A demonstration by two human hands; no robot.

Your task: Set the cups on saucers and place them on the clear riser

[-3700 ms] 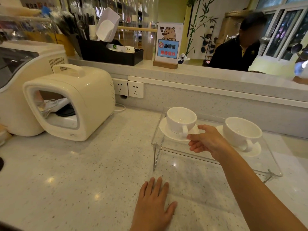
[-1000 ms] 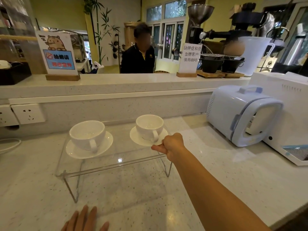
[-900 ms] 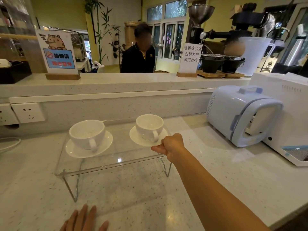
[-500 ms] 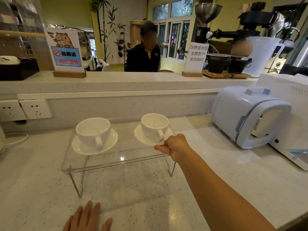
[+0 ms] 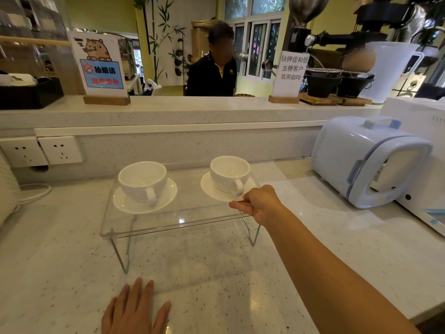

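Right hand (image 5: 261,204) pinching right saucer (image 5: 218,192) rim, likely squaring it on riser (image 5: 168,221); left hand (image 5: 134,312) flat, empty, bracing on counter (image 5: 60,273).

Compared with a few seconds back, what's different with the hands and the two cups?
The right hand left the left saucer and now pinches the near edge of the right saucer. Both cups sit on their saucers on the clear riser as before; the left hand stays flat on the counter.
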